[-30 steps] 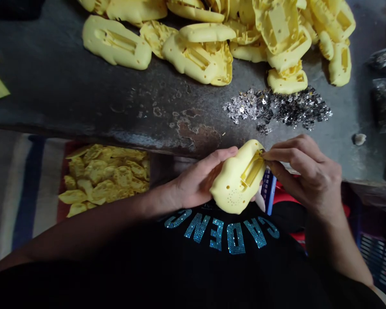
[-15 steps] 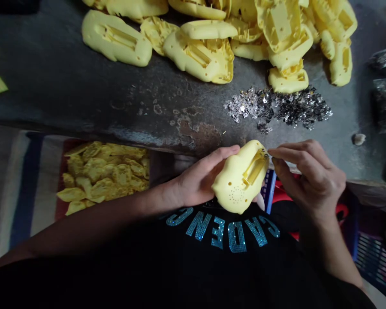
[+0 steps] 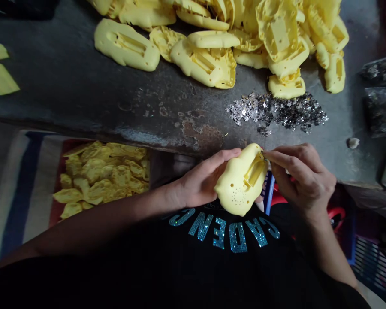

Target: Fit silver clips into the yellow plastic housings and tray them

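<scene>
My left hand [image 3: 201,180] cups a yellow plastic shell [image 3: 239,182] from the left, just below the worktable's front edge. The shell has a rectangular slot on top and small holes near its lower end. My right hand [image 3: 300,178] pinches with thumb and forefinger at the slot's far end, where a tiny shiny metal piece [image 3: 263,155] sits between the fingertips. A heap of small silver metal pieces [image 3: 276,111] lies on the table just beyond my right hand.
Several more yellow shells [image 3: 209,60] are piled along the back of the dark, worn worktable [image 3: 83,98]. A red crate of yellow parts [image 3: 99,176] stands below at left. Dark plastic bags [image 3: 381,98] lie at the right edge. Blue and red crates [image 3: 341,214] sit under my right arm.
My right fingertips drew back slightly from the slot end, then closed in on it again. The shell stays in my left hand; the view has shifted a little.
</scene>
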Demonstrator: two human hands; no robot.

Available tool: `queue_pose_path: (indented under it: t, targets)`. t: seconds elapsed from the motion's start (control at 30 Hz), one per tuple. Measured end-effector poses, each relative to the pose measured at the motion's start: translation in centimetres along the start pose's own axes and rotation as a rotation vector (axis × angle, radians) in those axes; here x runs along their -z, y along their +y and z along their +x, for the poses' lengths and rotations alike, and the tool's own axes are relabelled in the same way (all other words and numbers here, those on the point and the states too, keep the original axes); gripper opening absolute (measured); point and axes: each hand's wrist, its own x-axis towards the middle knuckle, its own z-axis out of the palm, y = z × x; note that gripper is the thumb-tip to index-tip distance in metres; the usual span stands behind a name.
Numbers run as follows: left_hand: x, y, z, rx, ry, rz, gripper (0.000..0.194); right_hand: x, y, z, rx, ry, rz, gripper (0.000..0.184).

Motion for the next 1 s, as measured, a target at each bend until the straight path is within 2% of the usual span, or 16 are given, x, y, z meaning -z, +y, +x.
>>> queue_pose_path:
  t: [0.07, 0.2, 0.37, 0.5, 0.6, 0.73, 0.8, 0.87, 0.93, 1.0]
  targets:
    - [0.0, 0.0, 0.0, -0.016, -0.008, -0.003, 0.073, 0.0, 0.1, 0.0, -0.001, -0.008, 0.028, 0.039]
    - [0.3, -0.1, -0.3, -0.005, 0.048, -0.002, 0.069, 0.0, 0.1, 0.0, 0.000, -0.020, 0.101, 0.039]
    - [0.3, -0.1, -0.4, 0.004, 0.059, -0.010, 0.076, 0.0, 0.0, 0.1, -0.012, 0.001, 0.130, 0.041]
    - [-0.2, 0.0, -0.5, -0.006, 0.004, -0.011, 0.084, 0.1, -0.3, -0.3, -0.080, 0.081, 0.062, 0.039]
    - [-0.3, -0.1, -0.6, -0.015, 0.013, -0.020, 0.084, -0.2, -0.7, -1.1, -0.036, 0.090, -0.032, 0.039]
    - [-0.4, -0.3, -0.7, -0.062, 0.040, -0.037, 0.076, -0.9, -1.3, -2.3, 0.024, 0.106, -0.113, 0.044]
    - [-0.5, -0.5, -0.6, -0.079, 0.038, -0.020, 0.076, -0.9, -1.2, -2.4, -0.013, 0.122, -0.049, 0.040]
    - [-0.7, -0.6, -0.6, -0.082, 0.035, 0.015, 0.080, -0.5, -0.8, -1.9, -0.132, 0.111, 0.112, 0.036]
    - [-0.8, -0.7, -0.7, -0.119, 0.078, 0.052, 0.081, 0.1, 0.0, -1.1, -0.267, 0.023, 0.322, 0.034]
    - [-0.8, -0.9, -0.9, -0.176, 0.157, 0.132, 0.077, 0.8, 0.8, -0.1, -0.330, -0.127, 0.478, 0.034]
